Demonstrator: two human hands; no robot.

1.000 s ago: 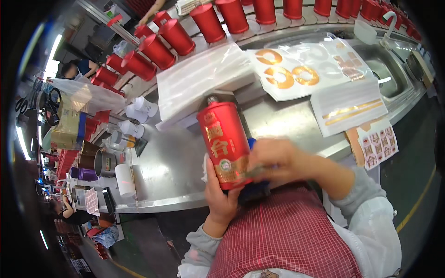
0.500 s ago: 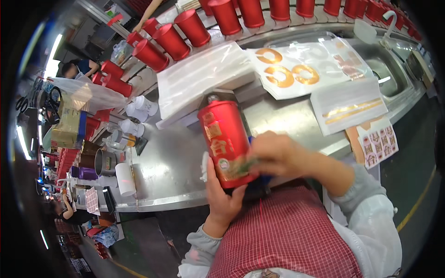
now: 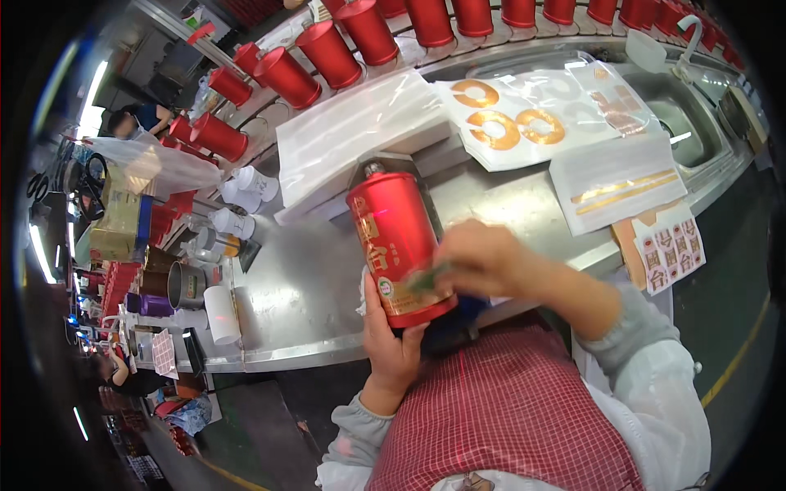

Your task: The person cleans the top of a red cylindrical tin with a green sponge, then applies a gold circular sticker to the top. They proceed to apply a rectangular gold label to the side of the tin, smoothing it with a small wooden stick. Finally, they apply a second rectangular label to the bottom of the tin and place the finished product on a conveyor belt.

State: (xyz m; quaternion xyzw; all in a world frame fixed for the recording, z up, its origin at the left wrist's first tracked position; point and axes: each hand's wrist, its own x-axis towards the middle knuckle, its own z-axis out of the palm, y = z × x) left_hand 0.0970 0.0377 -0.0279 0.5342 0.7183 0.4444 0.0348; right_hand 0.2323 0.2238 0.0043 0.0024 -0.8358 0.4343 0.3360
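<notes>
A red bottle (image 3: 397,237) with gold lettering and a gold band lies tilted, its neck away from me, in a dark cradle (image 3: 434,204) on the steel counter. My left hand (image 3: 391,348) grips its base end, thumb and fingers around the lower body. A bit of white material shows beside those fingers. On the bottle's right flank my right hand (image 3: 485,260) presses a small green piece (image 3: 426,280), perhaps a pad, against the band. Motion blurs that hand, and its fingers are closed on the piece. Something blue shows beneath the right hand.
Red bottles (image 3: 329,55) line a curved conveyor beyond the counter (image 3: 286,286). Ahead lie a white tray (image 3: 360,131), a sheet of gold ring stickers (image 3: 495,129), a gold-strip sheet (image 3: 622,196) and a printed label sheet (image 3: 670,250). A sink (image 3: 679,123) is far right; a paper roll (image 3: 221,315) stands left.
The bottle has turned slightly, its lettering shifting left. My right hand stays on its right side, still blurred. The conveyor bottles have moved left, and another person's arm at the top has mostly gone.
</notes>
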